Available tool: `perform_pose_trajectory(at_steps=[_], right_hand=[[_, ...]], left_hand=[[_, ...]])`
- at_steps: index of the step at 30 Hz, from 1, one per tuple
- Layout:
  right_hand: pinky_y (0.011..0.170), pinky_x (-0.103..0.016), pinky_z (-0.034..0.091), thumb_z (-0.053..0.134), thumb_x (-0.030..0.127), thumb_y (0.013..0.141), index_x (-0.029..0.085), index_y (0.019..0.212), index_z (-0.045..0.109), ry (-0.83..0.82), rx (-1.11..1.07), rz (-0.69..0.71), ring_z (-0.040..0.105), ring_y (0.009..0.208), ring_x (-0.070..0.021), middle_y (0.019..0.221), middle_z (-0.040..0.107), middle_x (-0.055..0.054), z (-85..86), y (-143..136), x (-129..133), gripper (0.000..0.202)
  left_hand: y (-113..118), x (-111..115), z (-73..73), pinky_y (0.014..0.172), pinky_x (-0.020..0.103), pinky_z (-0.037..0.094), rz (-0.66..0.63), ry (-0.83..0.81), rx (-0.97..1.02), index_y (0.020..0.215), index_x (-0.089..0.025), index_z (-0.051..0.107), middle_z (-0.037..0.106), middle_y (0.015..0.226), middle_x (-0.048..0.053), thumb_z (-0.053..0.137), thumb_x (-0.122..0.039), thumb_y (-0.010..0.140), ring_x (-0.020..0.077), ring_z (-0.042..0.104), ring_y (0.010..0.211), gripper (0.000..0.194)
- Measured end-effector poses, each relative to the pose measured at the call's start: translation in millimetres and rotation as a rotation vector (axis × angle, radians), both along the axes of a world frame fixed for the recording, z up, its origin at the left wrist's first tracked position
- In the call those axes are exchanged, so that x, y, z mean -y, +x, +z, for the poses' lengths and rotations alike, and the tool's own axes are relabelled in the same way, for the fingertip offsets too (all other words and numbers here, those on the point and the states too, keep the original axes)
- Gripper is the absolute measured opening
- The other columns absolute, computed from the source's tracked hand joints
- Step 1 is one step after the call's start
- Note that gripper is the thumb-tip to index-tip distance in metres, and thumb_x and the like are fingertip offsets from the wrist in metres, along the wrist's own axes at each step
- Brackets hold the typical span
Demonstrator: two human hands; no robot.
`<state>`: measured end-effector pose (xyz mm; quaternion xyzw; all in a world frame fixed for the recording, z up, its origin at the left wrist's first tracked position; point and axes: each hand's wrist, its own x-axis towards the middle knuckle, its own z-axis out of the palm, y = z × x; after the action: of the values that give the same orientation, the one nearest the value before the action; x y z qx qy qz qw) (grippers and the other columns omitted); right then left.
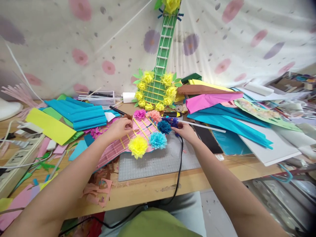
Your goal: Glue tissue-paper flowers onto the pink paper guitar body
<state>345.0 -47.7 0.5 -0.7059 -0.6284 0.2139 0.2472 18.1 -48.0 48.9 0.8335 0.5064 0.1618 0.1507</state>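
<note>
A pink paper guitar [115, 148] lies on the grey cutting mat [148, 168], with yellow bars and white strings. Around its body sit paper flowers: magenta [140, 114], salmon [154, 116], dark blue [164, 126], light blue [158, 140] and yellow [138, 146]. My left hand [120, 128] is over the guitar, fingers pinched together; a ruffled brown paper piece [127, 117] shows just behind them. What the fingertips hold is hidden. My right hand [185, 131] grips a purple-blue glue gun [173, 121], a long white glue stick [204, 125] sticking out of its back.
A green paper guitar with yellow flowers [161, 62] stands against the curtain. Blue crepe paper [84, 113] lies left, more coloured sheets [213, 100] right. The black cord [181, 161] drops over the table edge. Paper scraps [98, 191] and a power strip [22, 161] are at left.
</note>
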Motion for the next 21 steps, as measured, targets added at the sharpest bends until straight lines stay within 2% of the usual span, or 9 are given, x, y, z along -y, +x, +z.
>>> perform_pose_trajectory(at_steps=[3, 7, 11, 16, 21], right_hand=[[0.069, -0.03, 0.046, 0.061, 0.041, 0.076, 0.013, 0.087, 0.067, -0.005, 0.064, -0.012, 0.065, 0.082, -0.0227, 0.088, 0.07, -0.011, 2.0, -4.2, -1.3, 0.031], [0.07, -0.029, 0.045, 0.06, 0.037, 0.078, 0.012, 0.093, 0.068, -0.003, 0.079, -0.02, 0.065, 0.088, -0.0237, 0.094, 0.07, -0.013, -0.9, -6.4, -4.2, 0.03], [0.074, -0.029, 0.045, 0.059, 0.036, 0.08, 0.011, 0.102, 0.067, -0.028, 0.086, -0.05, 0.065, 0.092, -0.0237, 0.101, 0.069, -0.015, -7.4, -7.0, -8.0, 0.035], [0.078, -0.03, 0.045, 0.055, 0.036, 0.082, 0.009, 0.113, 0.062, -0.082, 0.156, -0.061, 0.063, 0.098, -0.026, 0.107, 0.067, -0.016, -12.1, -10.0, -10.8, 0.042], [0.082, -0.031, 0.044, 0.053, 0.034, 0.083, 0.006, 0.119, 0.059, -0.139, 0.155, -0.063, 0.061, 0.105, -0.0283, 0.113, 0.065, -0.018, -11.2, -12.9, -11.9, 0.045]], left_hand=[[3.3, 2.9, 1.1, 0.076, 0.032, 0.043, -0.066, 0.019, -0.103, 0.085, -0.021, 0.068, 0.064, 0.088, 0.006, 0.055, -0.032, 0.074, 0.0213, 0.059, 0.087, 0.021], [10.6, 2.8, 0.5, 0.078, 0.032, 0.041, -0.166, 0.08, -0.264, 0.096, -0.025, 0.073, 0.063, 0.089, 0.006, 0.053, -0.02, 0.074, 0.0212, 0.058, 0.089, 0.03], [10.2, -3.9, -3.6, 0.076, 0.033, 0.04, -0.245, 0.172, -0.363, 0.098, -0.026, 0.074, 0.063, 0.089, 0.007, 0.051, -0.02, 0.079, 0.0215, 0.057, 0.088, 0.03], [3.3, -10.4, -9.2, 0.075, 0.032, 0.039, -0.317, 0.221, -0.377, 0.094, -0.026, 0.075, 0.065, 0.083, 0.006, 0.053, -0.021, 0.083, 0.0193, 0.056, 0.085, 0.026], [-2.1, -11.5, -15.1, 0.074, 0.03, 0.04, -0.336, 0.228, -0.294, 0.096, -0.026, 0.075, 0.068, 0.084, 0.006, 0.052, -0.02, 0.084, 0.0177, 0.057, 0.081, 0.026]])
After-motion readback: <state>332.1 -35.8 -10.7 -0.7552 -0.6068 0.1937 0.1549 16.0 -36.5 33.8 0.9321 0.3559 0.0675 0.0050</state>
